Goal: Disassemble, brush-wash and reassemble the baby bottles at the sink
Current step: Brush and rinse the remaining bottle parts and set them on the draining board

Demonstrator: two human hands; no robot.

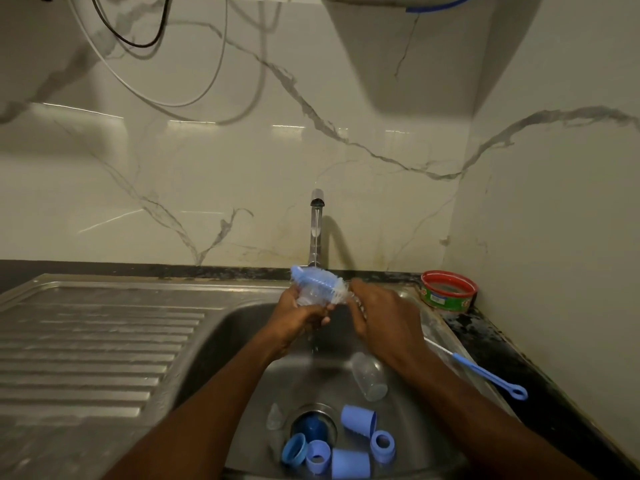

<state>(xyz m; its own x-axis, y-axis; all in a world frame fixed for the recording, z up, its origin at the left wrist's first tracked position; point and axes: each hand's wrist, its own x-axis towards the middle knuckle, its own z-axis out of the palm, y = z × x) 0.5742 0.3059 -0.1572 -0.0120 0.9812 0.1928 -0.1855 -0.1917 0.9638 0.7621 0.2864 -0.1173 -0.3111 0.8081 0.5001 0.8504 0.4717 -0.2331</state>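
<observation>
My left hand (299, 315) grips a clear baby bottle (311, 295) under the running tap (317, 230). A blue and white bottle brush (318, 279) lies across the bottle's top, its bristles against it, and my right hand (381, 315) holds the brush's handle end, which the hand hides. Water runs down past my hands into the sink (242, 341). Another clear bottle (370, 377) lies on the sink floor. Near the drain (313, 426) lie a clear teat (274, 416), blue caps (358, 420) and blue collar rings (382, 445).
A thin blue teat brush (485, 374) lies on the sink's right rim. A round tin with a red rim (448, 291) stands on the dark counter at the back right. The ribbed steel draining board (93, 348) spreads to the left. Cables hang on the marble wall.
</observation>
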